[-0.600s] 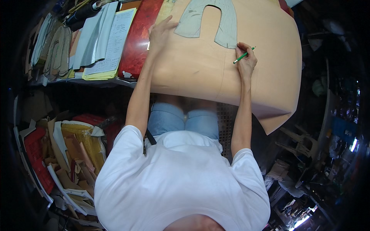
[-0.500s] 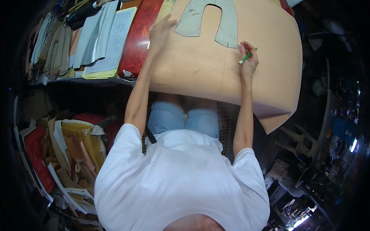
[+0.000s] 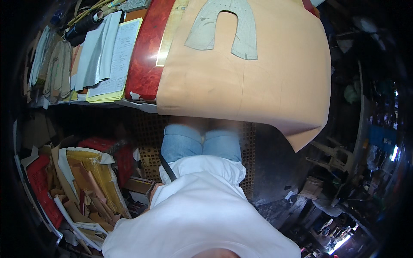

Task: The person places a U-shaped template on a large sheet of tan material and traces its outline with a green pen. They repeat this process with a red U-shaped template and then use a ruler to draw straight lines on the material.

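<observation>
Neither of my hands shows at this moment; only a sliver of skin beside the left side of my white shirt (image 3: 202, 210) can be seen. A grey-green, horseshoe-shaped pattern piece (image 3: 245, 38) lies flat on a large tan sheet (image 3: 206, 86), which looks like leather. Faint lines run over the sheet below and to the right of the pattern. The sheet hangs over the table's near edge, and its near right corner (image 3: 301, 135) is folded into a point. The green pen is out of sight.
A red marbled board (image 3: 146, 56) and a brass-coloured strip (image 3: 165, 47) lie left of the sheet. Farther left are written papers on a yellow pad (image 3: 118, 64), a folded grey sheet (image 3: 97, 51) and hanging patterns (image 3: 58, 69). Below left, a box (image 3: 92, 157) holds scraps.
Both hands have left the sheet and gone out of view, and the green pen with the right hand. The view has shifted slightly; the pattern rests on the sheet as before.
</observation>
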{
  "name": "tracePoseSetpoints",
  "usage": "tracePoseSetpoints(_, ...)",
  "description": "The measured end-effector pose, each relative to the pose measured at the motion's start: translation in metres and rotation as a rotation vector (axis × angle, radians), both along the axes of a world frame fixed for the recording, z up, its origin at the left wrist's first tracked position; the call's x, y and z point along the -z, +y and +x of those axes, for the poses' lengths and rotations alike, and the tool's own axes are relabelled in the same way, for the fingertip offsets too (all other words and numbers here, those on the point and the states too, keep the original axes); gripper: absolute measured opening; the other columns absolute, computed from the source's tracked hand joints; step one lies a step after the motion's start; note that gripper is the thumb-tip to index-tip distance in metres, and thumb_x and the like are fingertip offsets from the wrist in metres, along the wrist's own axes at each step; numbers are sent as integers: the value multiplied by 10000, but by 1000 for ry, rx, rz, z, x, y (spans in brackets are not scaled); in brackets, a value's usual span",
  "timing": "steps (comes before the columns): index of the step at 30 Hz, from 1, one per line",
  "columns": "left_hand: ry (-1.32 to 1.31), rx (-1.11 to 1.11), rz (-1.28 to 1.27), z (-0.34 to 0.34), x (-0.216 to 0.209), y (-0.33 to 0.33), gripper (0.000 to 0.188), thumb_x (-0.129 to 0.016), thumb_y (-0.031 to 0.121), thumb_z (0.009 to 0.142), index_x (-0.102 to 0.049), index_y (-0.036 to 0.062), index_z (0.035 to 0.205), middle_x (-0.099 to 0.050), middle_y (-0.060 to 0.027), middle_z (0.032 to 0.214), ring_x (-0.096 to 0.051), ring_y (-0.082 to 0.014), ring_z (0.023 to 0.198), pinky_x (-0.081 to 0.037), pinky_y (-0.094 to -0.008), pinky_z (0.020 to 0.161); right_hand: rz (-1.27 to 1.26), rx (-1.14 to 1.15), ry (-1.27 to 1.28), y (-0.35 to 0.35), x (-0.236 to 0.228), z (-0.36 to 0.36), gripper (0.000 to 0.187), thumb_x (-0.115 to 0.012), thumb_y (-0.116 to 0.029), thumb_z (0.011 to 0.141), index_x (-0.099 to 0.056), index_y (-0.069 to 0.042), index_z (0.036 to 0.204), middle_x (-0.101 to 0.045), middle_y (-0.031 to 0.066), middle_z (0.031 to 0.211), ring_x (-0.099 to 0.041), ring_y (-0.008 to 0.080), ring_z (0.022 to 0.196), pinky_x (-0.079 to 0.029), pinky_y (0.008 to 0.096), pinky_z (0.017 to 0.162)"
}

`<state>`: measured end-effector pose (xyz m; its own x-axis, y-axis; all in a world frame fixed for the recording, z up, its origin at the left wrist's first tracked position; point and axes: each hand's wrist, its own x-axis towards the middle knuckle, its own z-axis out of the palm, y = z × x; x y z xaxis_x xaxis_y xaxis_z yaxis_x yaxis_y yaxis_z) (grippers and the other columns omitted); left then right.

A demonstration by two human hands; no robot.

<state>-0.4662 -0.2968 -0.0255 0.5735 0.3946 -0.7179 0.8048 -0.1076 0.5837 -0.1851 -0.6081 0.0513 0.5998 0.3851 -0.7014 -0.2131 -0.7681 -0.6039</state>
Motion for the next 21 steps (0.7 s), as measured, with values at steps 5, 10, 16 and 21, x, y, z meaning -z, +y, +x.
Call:
tracePoseSetpoints(5, 37, -93, -65, -4, 27, -10, 202, -454, -49, 841, -559, 25, 997, -613, -109, 948, -597, -230, 921, -469, -318, 830, 36, -6, -84, 5, -1, 4, 211, -667, -88, 828, -624, -10, 1019, -663, 132, 901, -633, 210, 847, -492, 359, 772)
tracePoseSetpoints(10, -5, -139, -56, 11, 32, -5, 205, -460, -35, 844, -564, 26, 1010, -617, -105, 958, -597, -225, 927, -468, -316, 838, 91, -23, -141, 14, -2, 14, 200, -667, -95, 825, -615, -14, 1000, -649, 120, 883, -618, 202, 835, -482, 351, 763)
tracePoseSetpoints(16, -31, -160, -56, 19, 32, -6, 211, -468, -18, 847, -571, 27, 1026, -620, -99, 970, -598, -219, 935, -466, -313, 848, 126, -34, -159, 12, -3, 14, 189, -666, -104, 820, -605, -19, 977, -632, 105, 861, -600, 194, 821, -470, 341, 752)
tracePoseSetpoints(21, -30, -166, -65, 18, 30, -8, 218, -475, -3, 849, -576, 28, 1039, -624, -95, 980, -598, -214, 941, -465, -311, 856, 123, -21, -157, 8, -4, 8, 181, -666, -111, 817, -597, -23, 958, -618, 93, 843, -585, 186, 809, -460, 333, 743)
